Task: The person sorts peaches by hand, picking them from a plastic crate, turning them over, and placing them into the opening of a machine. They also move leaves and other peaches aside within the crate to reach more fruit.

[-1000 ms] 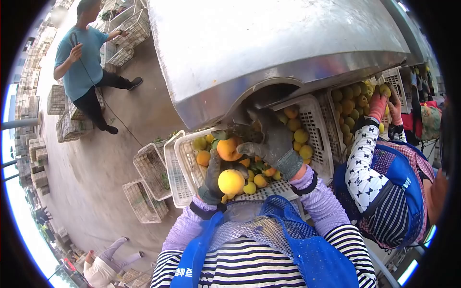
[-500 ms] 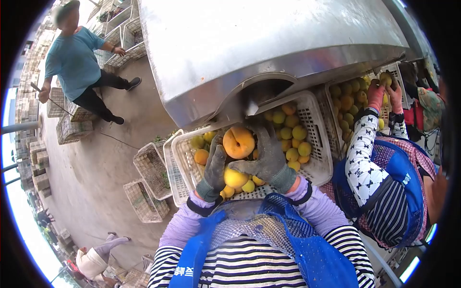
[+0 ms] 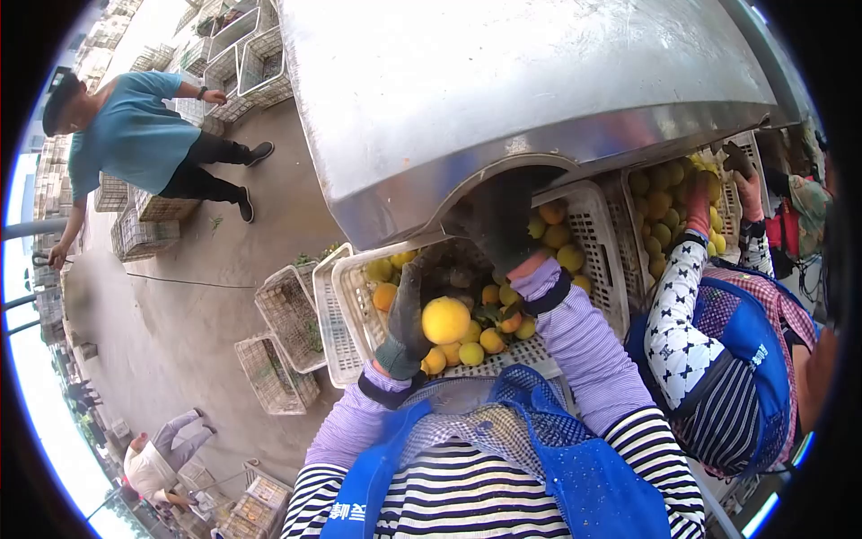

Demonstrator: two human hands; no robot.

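Note:
My left hand, in a dark grey work glove, is at the left side of a white plastic crate. A large yellow-orange peach rests against its palm, nearer to me than the fruit below; the thumb is hidden. My right hand, gloved too, reaches up into the dark rounded opening of a metal machine. Its fingers are in shadow and blurred, so what they hold is hidden. Smaller yellow, orange and greenish peaches lie in the crate below both hands.
The metal machine overhangs the crate. On the right a co-worker handles fruit in a neighbouring crate. Empty crates stand on the floor at left. A person in a blue shirt walks there, holding a cord.
My right hand has moved up and away from my left, into the machine's opening. The large orange peach between my hands is out of sight. The yellow peach stays by my left hand.

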